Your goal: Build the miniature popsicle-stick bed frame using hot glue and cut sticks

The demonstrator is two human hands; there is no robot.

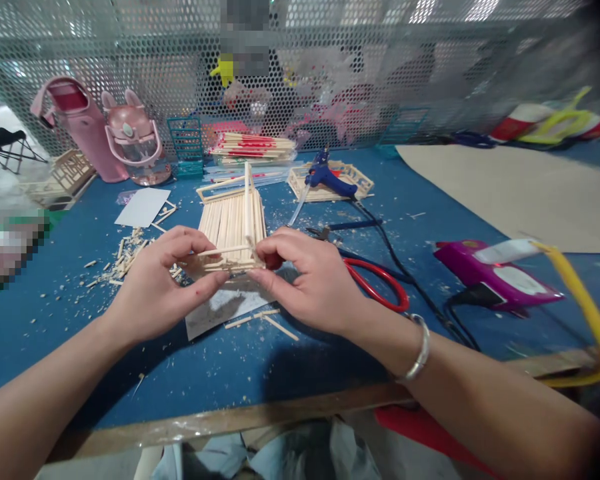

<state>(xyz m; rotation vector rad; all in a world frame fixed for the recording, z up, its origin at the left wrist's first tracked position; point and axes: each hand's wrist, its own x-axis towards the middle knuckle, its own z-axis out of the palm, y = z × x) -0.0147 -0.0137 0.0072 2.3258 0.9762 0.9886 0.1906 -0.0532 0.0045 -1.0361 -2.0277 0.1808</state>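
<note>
A small model made of thin wooden sticks [227, 223] stands at the middle of the blue table, its slatted base lying flat with stick frames rising along the edges. At its near edge, my left hand [173, 280] pinches the left end of the front stick rail [220, 257]. Thumb and fingers of my right hand [307, 277] close on the right end of that rail, by the near right corner. Fingertips hide parts of both corners. Beneath the near edge lies a grey-white sheet [215, 310], with a few loose sticks [260, 320] around it.
Stick scraps [130, 257] litter the left side. Behind the model are bundled sticks [253, 147], a blue glue gun [330, 177] on another stick piece, a pink bottle [83, 127] and a clear cup [135, 143]. Red-handled pliers [380, 283] and a purple device [495, 277] lie right.
</note>
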